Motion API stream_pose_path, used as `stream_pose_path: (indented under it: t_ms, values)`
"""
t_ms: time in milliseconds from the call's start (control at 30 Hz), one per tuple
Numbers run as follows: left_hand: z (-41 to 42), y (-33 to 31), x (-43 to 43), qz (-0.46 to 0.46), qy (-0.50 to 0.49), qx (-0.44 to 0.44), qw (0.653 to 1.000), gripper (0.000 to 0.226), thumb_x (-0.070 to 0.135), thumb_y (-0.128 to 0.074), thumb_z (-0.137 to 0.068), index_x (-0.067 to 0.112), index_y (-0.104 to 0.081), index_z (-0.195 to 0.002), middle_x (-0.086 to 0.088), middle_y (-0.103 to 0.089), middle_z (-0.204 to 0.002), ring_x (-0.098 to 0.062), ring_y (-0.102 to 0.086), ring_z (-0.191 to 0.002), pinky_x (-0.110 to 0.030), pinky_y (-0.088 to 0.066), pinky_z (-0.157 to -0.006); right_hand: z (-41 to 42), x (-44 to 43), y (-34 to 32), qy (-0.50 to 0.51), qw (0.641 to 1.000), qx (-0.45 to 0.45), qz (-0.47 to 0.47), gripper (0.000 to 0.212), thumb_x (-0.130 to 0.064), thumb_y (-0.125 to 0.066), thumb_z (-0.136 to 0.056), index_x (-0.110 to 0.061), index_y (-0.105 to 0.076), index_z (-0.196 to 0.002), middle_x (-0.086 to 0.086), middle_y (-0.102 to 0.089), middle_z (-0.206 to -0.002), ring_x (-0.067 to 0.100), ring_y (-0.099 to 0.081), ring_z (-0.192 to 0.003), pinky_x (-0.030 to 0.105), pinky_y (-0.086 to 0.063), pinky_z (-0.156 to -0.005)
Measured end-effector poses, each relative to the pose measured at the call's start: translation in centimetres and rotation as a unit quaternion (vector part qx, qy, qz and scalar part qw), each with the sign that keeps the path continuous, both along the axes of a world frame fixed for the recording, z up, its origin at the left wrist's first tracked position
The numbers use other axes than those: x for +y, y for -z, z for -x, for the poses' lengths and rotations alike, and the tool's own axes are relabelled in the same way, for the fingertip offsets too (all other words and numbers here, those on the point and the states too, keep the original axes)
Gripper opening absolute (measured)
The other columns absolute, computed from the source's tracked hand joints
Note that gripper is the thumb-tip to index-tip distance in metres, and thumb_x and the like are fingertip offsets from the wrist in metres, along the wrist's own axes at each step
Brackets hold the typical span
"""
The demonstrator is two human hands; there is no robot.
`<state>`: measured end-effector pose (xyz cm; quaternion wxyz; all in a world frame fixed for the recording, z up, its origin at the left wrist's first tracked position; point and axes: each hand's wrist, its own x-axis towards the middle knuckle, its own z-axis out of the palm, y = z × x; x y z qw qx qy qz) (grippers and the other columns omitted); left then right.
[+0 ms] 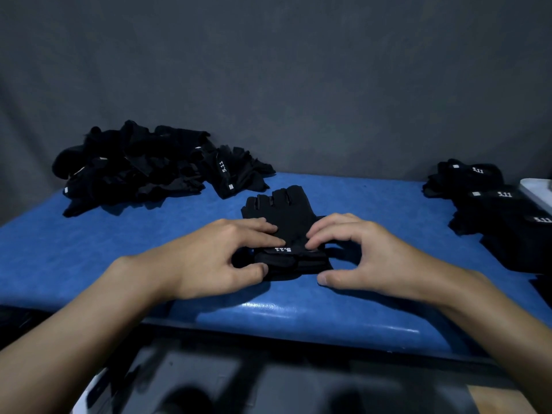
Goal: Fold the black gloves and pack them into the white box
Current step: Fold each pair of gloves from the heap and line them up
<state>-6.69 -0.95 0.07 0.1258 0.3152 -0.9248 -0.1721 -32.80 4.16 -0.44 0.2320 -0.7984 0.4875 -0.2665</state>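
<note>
Glove point(283, 213) lies flat mid-surface point(119, 249), its cuff end doubled over nearest me. Left hand point(209, 258) and right hand point(367, 252) both pinch that fold, fingers curled on top, thumbs at the near edge.

Risks:
- Cuff may spring open on release.
- Uneven pull would skew the fold, so it packs badly in the white box point(536, 188), far right.

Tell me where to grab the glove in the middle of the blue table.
Pinch the glove at its thick cuff end, coming from the near side: the layers stack up there, while the finger end lies thin and flat, pointing away.
</note>
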Motion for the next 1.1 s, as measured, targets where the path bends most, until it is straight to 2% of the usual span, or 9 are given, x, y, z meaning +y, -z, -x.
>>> stream_pose_path:
  t_ms: [133,233,333,433,533,667,833,1000,1100]
  values:
    - [0.05,0.33,0.04,-0.001,-0.009,-0.019,1.0,0.078,0.063,-0.037,-0.074,0.031,-0.048,-0.145,0.012,-0.037,-0.156,0.009,-0.019,-0.143,0.003,-0.005,-0.107,0.19,-0.05,-0.13,-0.007,1.0,0.019,0.0,0.039,-0.015,-0.081,-0.076,-0.031,-0.069,-0.109,-0.023,-0.058,-0.118,0.0,-0.05,-0.121,0.016,-0.036,-0.105]
    - [0.12,0.43,0.12,0.016,-0.016,-0.03,0.999,0.076,0.058,-0.054,-0.078,0.033,-0.04,-0.149,0.013,-0.033,-0.157,0.008,-0.019,-0.144,0.002,-0.007,-0.107,0.18,-0.07,-0.01,-0.002,1.0,0.013,0.006,0.036,-0.013,-0.079,-0.078,-0.029,-0.07,-0.109,-0.021,-0.06,-0.117,0.0,-0.052,-0.12,0.019,-0.038,-0.105]
    - [0.0,0.29,0.19,0.024,-0.018,-0.01,0.999,0.079,0.045,-0.072,-0.08,0.038,-0.035,-0.15,0.021,-0.041,-0.148,0.007,-0.035,-0.136,-0.006,-0.023,-0.11,0.16,-0.07,-0.01,0.002,1.0,-0.006,0.02,0.031,-0.013,-0.078,-0.079,-0.026,-0.072,-0.108,-0.02,-0.063,-0.113,0.002,-0.057,-0.115,0.02,-0.043,-0.101]
    - [-0.18,0.24,0.13,0.063,-0.002,0.012,0.998,0.067,0.052,-0.067,-0.076,0.036,-0.051,-0.139,0.023,-0.05,-0.134,0.003,-0.05,-0.123,-0.028,-0.045,-0.103,0.14,-0.18,0.02,0.005,0.999,-0.014,0.03,0.028,-0.014,-0.077,-0.082,-0.023,-0.073,-0.108,-0.019,-0.066,-0.109,0.002,-0.061,-0.109,0.019,-0.046,-0.095]
    - [-0.21,0.08,0.27,0.119,-0.001,0.001,0.993,0.059,0.057,-0.062,-0.077,0.036,-0.057,-0.132,0.022,-0.055,-0.127,-0.002,-0.057,-0.115,-0.035,-0.053,-0.091,0.08,-0.2,-0.04,0.005,0.999,-0.022,0.031,0.024,-0.013,-0.075,-0.084,-0.023,-0.074,-0.106,-0.02,-0.067,-0.106,0.003,-0.062,-0.105,0.017,-0.046,-0.091]
    - [-0.09,0.2,0.47,0.149,0.01,-0.001,0.989,0.066,0.062,-0.061,-0.077,0.035,-0.052,-0.137,0.018,-0.06,-0.126,-0.008,-0.061,-0.112,-0.037,-0.055,-0.086,-0.16,-0.02,-0.32,0.002,0.999,-0.023,0.036,0.016,-0.009,-0.07,-0.087,-0.018,-0.076,-0.099,-0.016,-0.069,-0.101,0.005,-0.063,-0.102,0.022,-0.048,-0.09]
    - [0.05,0.13,0.73,0.146,0.012,0.012,0.989,0.073,0.063,-0.062,-0.073,0.042,-0.041,-0.141,0.019,-0.059,-0.123,-0.007,-0.06,-0.109,-0.034,-0.054,-0.086,-0.29,0.07,-0.51,0.024,0.999,-0.033,0.023,0.011,-0.011,-0.066,-0.09,-0.019,-0.074,-0.092,-0.011,-0.071,-0.095,0.009,-0.065,-0.095,0.034,-0.05,-0.088]
    - [0.42,0.29,0.72,0.187,0.025,0.04,0.981,0.051,0.052,-0.058,-0.083,0.037,-0.05,-0.131,0.014,-0.067,-0.114,-0.012,-0.067,-0.097,-0.037,-0.057,-0.075,-0.13,-0.02,-0.44,0.051,0.998,-0.045,-0.003,0.011,-0.021,-0.064,-0.091,-0.027,-0.072,-0.087,-0.002,-0.071,-0.086,0.022,-0.066,-0.081,0.05,-0.052,-0.08]
    - [0.66,0.27,0.66,0.175,0.019,0.08,0.981,0.035,0.046,-0.055,-0.09,0.035,-0.056,-0.123,0.014,-0.071,-0.105,-0.008,-0.067,-0.09,-0.034,-0.056,-0.072,-0.11,0.13,-0.69,0.049,0.997,-0.054,0.004,0.006,-0.024,-0.068,-0.089,-0.029,-0.072,-0.089,-0.005,-0.071,-0.087,0.017,-0.065,-0.085,0.043,-0.052,-0.084]
